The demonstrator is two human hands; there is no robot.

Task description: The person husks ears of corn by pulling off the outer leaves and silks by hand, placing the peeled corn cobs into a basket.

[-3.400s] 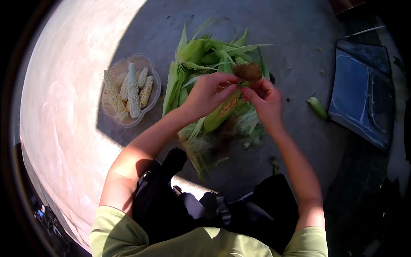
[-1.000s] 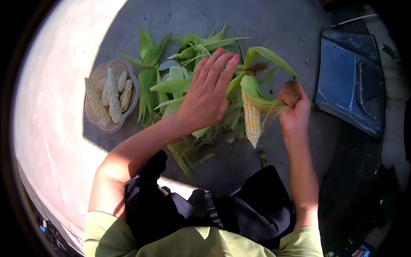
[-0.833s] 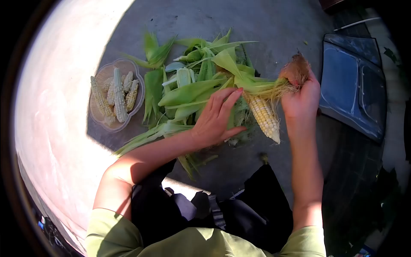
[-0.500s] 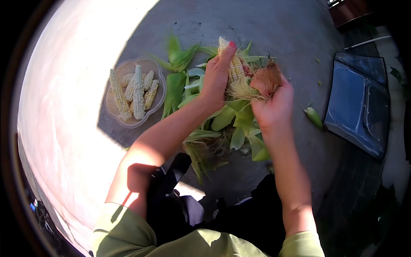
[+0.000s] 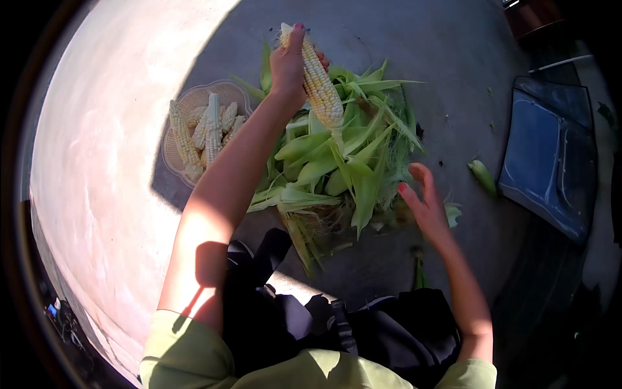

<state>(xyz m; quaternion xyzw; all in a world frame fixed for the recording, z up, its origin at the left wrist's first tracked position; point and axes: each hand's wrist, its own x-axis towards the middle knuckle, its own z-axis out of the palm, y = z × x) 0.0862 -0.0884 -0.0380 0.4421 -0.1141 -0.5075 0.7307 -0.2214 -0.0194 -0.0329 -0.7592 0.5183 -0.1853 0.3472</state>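
Note:
My left hand (image 5: pixel 289 70) is wrapped round the upper part of a pale yellow ear of corn (image 5: pixel 321 91), raised above the pile. Some green husk still hangs from the ear's lower end. Below it spreads a heap of green corn husks (image 5: pixel 311 159) with brownish silk. My right hand (image 5: pixel 424 202) is at the right side of the heap, fingers apart and holding nothing. To the left, a plastic basket (image 5: pixel 188 97) contains several husked ears of corn (image 5: pixel 212 133), partly covered by my left forearm.
On the floor at the right lies a small green ear in its husk (image 5: pixel 482 176). Beside it is a dark blue, glossy panel-like object (image 5: pixel 531 149). Bright sunlight falls on the floor (image 5: pixel 97 129) at the left. My knees in dark trousers are close below the heap.
My left hand has moved up and left with the ear of corn. My right hand has let go of the brown silk tuft and dropped lower, opening its fingers.

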